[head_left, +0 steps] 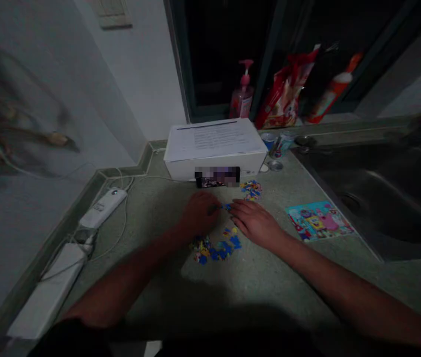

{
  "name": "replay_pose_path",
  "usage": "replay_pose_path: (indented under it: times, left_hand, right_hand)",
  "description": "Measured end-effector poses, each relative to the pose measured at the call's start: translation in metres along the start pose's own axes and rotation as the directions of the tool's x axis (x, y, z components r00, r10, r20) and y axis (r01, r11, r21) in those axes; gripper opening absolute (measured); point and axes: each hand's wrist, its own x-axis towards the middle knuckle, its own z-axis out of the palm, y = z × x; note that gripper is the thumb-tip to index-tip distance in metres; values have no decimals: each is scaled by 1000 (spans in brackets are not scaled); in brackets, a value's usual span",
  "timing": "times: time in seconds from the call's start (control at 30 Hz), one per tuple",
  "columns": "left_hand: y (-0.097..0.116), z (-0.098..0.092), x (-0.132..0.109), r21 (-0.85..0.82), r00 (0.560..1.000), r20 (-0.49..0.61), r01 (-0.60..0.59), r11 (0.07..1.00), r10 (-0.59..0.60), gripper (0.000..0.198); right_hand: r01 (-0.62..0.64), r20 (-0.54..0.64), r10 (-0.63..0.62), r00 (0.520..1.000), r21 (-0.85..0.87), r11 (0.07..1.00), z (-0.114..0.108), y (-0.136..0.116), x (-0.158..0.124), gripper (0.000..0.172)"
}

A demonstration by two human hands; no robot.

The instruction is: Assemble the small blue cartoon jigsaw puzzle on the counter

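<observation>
My left hand (199,213) and my right hand (255,223) rest close together on the speckled green counter (262,282). A small blue jigsaw piece (227,207) lies between their fingertips, and I cannot tell whether either hand grips it. Below my hands lies a loose scatter of blue and yellow puzzle pieces (214,250). Another small heap of pieces (251,190) sits above my right hand. To the right of that hand lies a colourful cartoon picture card (318,220).
A white box (214,168) topped with papers stands at the back, with a blurred dark object (218,178) before it. White power strips (102,208) and cables lie at the left. A steel sink (366,193) lies right, with cans (281,144) and bottles behind.
</observation>
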Motion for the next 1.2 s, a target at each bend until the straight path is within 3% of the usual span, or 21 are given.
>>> replay_pose_path:
  times: [0.17, 1.2]
  left_hand:
    - [6, 6, 9, 5, 1000, 28, -6, 1000, 6, 13]
    - [-1, 22, 4, 31, 998, 4, -66, 997, 66, 17]
  right_hand:
    - [-33, 4, 33, 999, 11, 999, -1, 0, -1, 32]
    - [-30, 29, 30, 999, 3, 1000, 1, 0, 0, 35]
